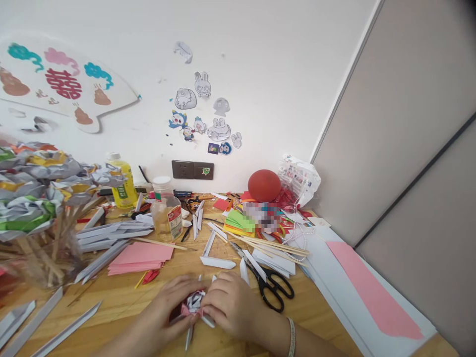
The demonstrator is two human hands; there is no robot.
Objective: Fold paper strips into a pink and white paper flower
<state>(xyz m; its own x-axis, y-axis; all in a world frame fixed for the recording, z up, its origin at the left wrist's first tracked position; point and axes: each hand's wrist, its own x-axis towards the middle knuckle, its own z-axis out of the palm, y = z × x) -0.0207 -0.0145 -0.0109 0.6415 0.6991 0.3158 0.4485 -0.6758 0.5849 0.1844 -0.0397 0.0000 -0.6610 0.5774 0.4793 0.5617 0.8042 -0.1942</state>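
Note:
Both hands meet low in the middle of the wooden table [122,302]. My left hand [169,302] and my right hand [230,302] are closed around a small folded paper piece [194,302], white with red and pink parts. Fingers of both hands pinch its edges. A white folded strip pokes out below the piece toward me. A bracelet sits on my right wrist.
Black scissors [273,287] lie just right of my hands. A pink paper stack [139,258], folded white strips [217,263], wooden sticks [275,245], a glass jar [167,210], a yellow bottle [122,186] and a red ball [264,185] crowd the table. Paper flowers on sticks [33,198] stand left. A grey wall panel rises right.

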